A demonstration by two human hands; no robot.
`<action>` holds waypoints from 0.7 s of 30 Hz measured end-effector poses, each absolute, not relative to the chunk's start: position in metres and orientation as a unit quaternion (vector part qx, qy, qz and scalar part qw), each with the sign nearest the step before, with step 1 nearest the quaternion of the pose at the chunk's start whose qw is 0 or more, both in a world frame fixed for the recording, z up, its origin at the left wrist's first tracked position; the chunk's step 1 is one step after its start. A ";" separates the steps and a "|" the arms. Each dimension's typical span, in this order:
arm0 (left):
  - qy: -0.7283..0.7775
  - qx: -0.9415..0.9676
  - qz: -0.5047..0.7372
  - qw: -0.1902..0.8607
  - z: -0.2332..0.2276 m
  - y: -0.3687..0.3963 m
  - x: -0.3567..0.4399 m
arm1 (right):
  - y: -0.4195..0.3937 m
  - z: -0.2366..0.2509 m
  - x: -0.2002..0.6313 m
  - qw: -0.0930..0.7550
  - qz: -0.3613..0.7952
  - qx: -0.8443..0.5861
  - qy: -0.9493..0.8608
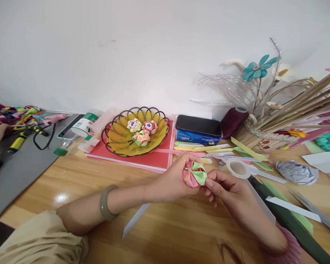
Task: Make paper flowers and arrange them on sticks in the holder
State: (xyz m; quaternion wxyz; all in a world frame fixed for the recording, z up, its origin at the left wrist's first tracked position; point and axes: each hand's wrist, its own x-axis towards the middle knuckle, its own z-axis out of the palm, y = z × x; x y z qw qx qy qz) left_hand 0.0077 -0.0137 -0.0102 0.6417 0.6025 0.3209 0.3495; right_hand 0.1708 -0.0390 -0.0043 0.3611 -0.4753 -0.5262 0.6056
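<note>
Left hand (172,181) clamps the paper flower (194,173); right hand (225,189) fingertips pinch its green edge (near the tape roll (238,168)). Good practice, arguably: firm left grip, small right-hand tugs.

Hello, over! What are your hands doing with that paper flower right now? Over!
Left hand cups the pink-green paper flower. Right hand pinches its green edge. Tape roll just behind, wooden table below.

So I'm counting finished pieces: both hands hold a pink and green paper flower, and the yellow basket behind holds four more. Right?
Not quite. The head view shows three paper flowers in the basket, not four. The rest holds: the left hand and right hand hold the pink and green flower between them.
</note>
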 end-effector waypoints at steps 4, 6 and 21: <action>0.298 0.608 0.364 0.640 -0.009 -0.014 0.008 | -0.041 -0.006 0.171 0.353 0.606 -0.474 -0.532; 0.288 0.611 0.360 0.644 -0.009 -0.015 0.008 | -0.041 -0.006 0.171 0.349 0.606 -0.471 -0.538; 0.359 0.798 0.331 0.353 -0.012 -0.013 0.005 | -0.056 -0.006 0.182 0.451 -0.010 -0.402 -0.797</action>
